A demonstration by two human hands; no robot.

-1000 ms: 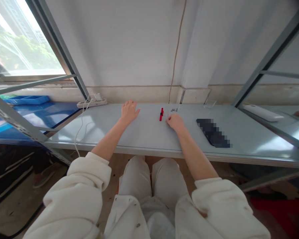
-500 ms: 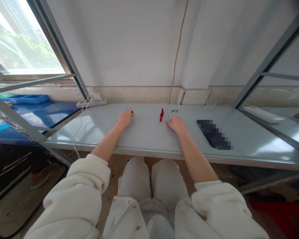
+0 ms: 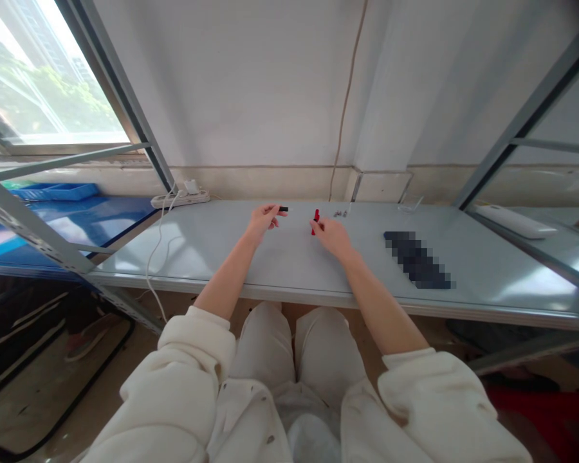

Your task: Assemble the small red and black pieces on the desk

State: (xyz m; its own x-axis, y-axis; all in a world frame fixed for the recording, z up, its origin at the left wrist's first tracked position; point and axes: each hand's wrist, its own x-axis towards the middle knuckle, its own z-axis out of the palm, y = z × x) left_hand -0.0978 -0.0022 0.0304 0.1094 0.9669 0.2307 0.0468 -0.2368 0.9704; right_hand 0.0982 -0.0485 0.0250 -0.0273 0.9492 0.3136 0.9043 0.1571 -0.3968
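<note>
Between the fingertips of my left hand (image 3: 264, 220) is a small black stick-like piece (image 3: 283, 209), pointing right and held just above the grey table. My right hand (image 3: 334, 236) has its fingers pinched at a short red piece (image 3: 317, 212) with a black part at its middle. The fingers partly cover that red piece, and whether it is lifted off the table I cannot tell. Just beyond my right hand lie several tiny metal parts (image 3: 340, 213), too small to name.
A dark phone-like object (image 3: 417, 260), pixelated, lies to the right. White cables run from a power strip (image 3: 181, 198) at the back left and over the front edge. A small clear stand (image 3: 410, 206) is by the wall. Metal frame posts flank the table (image 3: 280, 270).
My left hand has risen and moved right, bringing the black piece into plain sight. My right hand has shifted left from beside the red piece onto it.
</note>
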